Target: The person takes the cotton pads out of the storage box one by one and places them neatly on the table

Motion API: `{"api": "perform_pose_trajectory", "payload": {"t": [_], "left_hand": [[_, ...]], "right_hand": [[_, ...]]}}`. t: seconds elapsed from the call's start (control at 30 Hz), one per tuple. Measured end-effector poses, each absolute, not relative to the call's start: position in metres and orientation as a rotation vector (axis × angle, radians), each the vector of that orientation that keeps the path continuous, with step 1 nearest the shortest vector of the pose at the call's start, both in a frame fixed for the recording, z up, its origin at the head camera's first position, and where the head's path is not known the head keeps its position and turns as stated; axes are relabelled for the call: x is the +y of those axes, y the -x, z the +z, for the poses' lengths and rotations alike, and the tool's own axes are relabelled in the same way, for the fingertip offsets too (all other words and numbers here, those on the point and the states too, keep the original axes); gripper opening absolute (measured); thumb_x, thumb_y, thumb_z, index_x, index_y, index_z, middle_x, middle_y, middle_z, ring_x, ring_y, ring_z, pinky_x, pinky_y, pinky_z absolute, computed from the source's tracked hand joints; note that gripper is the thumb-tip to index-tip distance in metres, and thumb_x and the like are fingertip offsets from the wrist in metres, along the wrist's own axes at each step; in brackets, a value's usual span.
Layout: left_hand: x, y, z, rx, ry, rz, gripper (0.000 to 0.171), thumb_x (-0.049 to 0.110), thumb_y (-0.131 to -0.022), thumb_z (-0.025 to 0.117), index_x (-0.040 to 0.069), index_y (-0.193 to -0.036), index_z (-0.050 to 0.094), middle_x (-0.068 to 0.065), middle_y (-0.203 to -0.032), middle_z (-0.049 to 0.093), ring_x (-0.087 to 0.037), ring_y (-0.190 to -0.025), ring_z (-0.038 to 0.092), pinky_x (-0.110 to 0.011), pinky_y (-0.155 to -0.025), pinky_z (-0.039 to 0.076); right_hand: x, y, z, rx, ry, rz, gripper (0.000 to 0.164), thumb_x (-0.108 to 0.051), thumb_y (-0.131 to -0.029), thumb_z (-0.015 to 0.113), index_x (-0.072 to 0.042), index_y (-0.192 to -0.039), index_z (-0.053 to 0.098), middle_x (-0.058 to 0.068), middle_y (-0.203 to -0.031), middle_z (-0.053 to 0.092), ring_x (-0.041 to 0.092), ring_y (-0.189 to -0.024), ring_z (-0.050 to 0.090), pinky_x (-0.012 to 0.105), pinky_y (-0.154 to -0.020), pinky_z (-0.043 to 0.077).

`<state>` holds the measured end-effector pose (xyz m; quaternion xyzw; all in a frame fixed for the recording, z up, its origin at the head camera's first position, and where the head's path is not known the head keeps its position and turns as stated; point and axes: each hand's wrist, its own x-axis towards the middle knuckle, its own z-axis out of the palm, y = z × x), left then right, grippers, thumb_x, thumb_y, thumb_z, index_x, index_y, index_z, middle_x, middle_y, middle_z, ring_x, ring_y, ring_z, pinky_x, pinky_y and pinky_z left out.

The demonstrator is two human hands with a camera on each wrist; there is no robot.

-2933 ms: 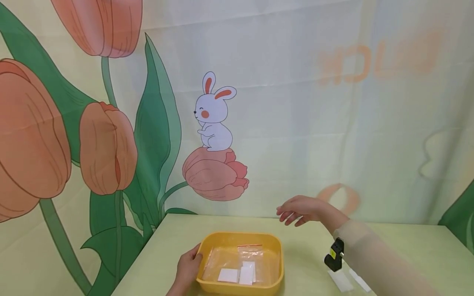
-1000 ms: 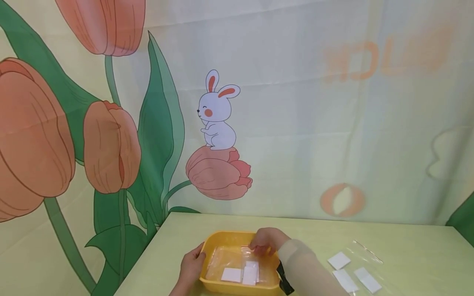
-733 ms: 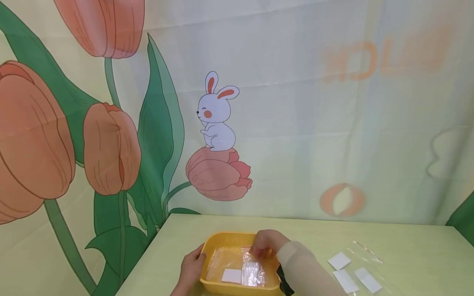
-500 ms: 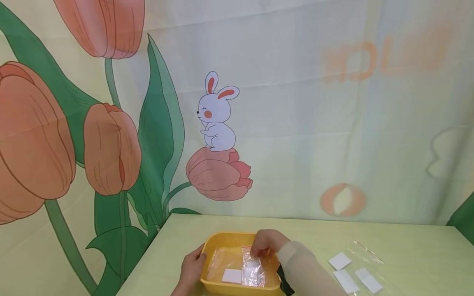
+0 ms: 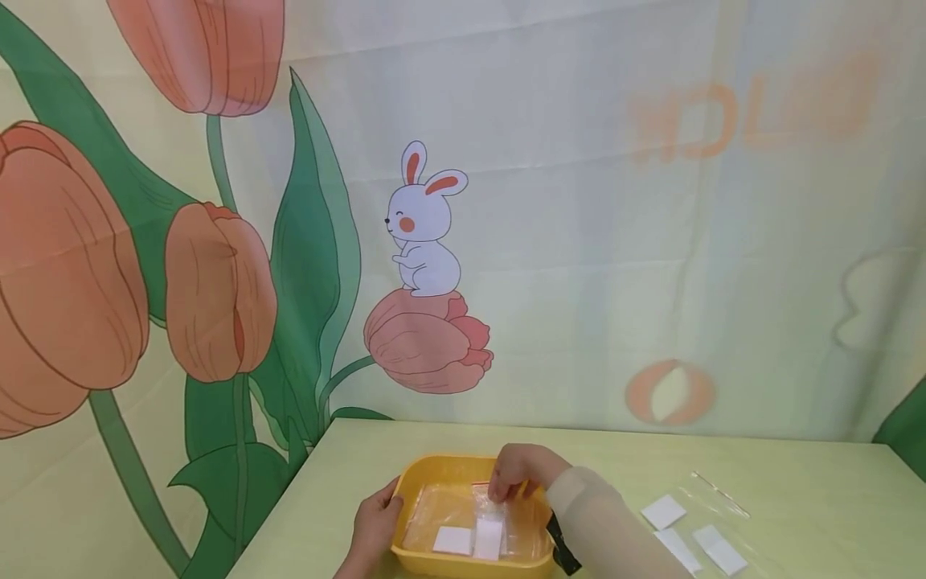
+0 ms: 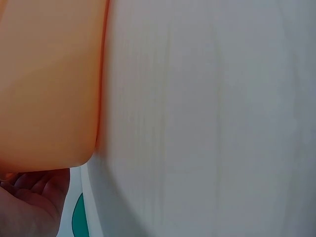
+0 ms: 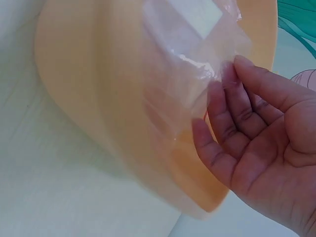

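A yellow plastic basin (image 5: 470, 566) stands at the table's front. My left hand (image 5: 372, 524) grips its left rim; in the left wrist view that hand (image 6: 37, 202) shows at the bottom left, against the basin's wall (image 6: 49, 98). Inside lie clear zip bags with flat white pieces (image 5: 453, 540) in them. With thumb and fingertips, my right hand (image 5: 524, 468) pinches the top edge of one zip bag (image 5: 490, 508) at the basin's far right. In the right wrist view this crinkled bag (image 7: 195, 61) meets the fingertips, a white piece inside it.
Right of the basin, a clear zip bag (image 5: 712, 497) and several white pieces (image 5: 719, 549) lie on the pale green table (image 5: 803, 482). A printed cloth (image 5: 550, 241) hangs behind the table. A black wrist camera (image 5: 563, 545) sits beside the basin's right rim.
My right hand has come from over the table's right side into the basin and pinched a zip bag's edge. The bag and its white contents have shifted slightly. My left hand stays on the rim.
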<state>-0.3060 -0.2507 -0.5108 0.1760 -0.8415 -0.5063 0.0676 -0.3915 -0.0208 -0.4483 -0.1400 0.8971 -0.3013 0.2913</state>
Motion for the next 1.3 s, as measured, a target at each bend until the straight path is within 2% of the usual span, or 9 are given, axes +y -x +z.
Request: {"api": "perform_pose_trajectory", "payload": {"t": [0.23, 0.53, 0.8, 1.03, 1.3], "left_hand": [[-0.250, 0.306, -0.509, -2.534, -0.530, -1.540, 0.044, 0.008, -0.102, 0.045, -0.006, -0.144, 0.053, -0.026, -0.147, 0.055, -0.043, -0.136, 0.056, -0.047, -0.101, 0.059], [-0.251, 0.305, -0.510, -2.533, -0.571, -1.613, 0.045, 0.008, -0.104, 0.043, -0.007, -0.146, 0.049, -0.027, -0.150, 0.052, -0.044, -0.139, 0.052, -0.051, -0.105, 0.056], [-0.250, 0.306, -0.507, -2.529, -0.560, -1.614, 0.044, 0.008, -0.105, 0.043, -0.008, -0.146, 0.049, -0.028, -0.150, 0.051, -0.044, -0.140, 0.052, -0.051, -0.106, 0.055], [-0.250, 0.306, -0.506, -2.535, -0.544, -1.595, 0.045, 0.008, -0.104, 0.043, -0.008, -0.145, 0.050, -0.028, -0.149, 0.052, -0.043, -0.136, 0.055, -0.048, -0.103, 0.058], [-0.249, 0.306, -0.507, -2.523, -0.570, -1.633, 0.045, 0.008, -0.105, 0.043, -0.008, -0.146, 0.049, -0.028, -0.150, 0.051, -0.043, -0.138, 0.054, -0.047, -0.103, 0.058]], "right_hand": [[-0.016, 0.387, -0.437, 2.380, 0.400, -0.811, 0.007, -0.011, -0.090, 0.076, -0.008, -0.084, 0.077, 0.002, -0.077, 0.070, 0.017, -0.075, 0.061, 0.034, -0.081, 0.061], [-0.016, 0.385, -0.435, 2.405, 0.417, -0.809, 0.006, -0.011, -0.090, 0.075, -0.010, -0.084, 0.077, 0.002, -0.082, 0.073, 0.018, -0.079, 0.064, 0.043, -0.096, 0.059], [-0.008, 0.382, -0.421, 2.397, 0.531, -0.889, 0.005, -0.012, -0.091, 0.073, -0.008, -0.091, 0.076, 0.001, -0.085, 0.072, 0.016, -0.079, 0.064, 0.030, -0.084, 0.061], [-0.001, 0.382, -0.404, 2.417, 0.564, -0.940, 0.006, -0.012, -0.093, 0.072, -0.009, -0.094, 0.076, 0.000, -0.082, 0.072, 0.013, -0.076, 0.064, 0.022, -0.066, 0.054], [0.007, 0.382, -0.390, 2.430, 0.599, -1.023, 0.008, -0.011, -0.094, 0.070, -0.006, -0.097, 0.076, 0.000, -0.083, 0.072, 0.012, -0.076, 0.064, 0.026, -0.072, 0.060]]}}
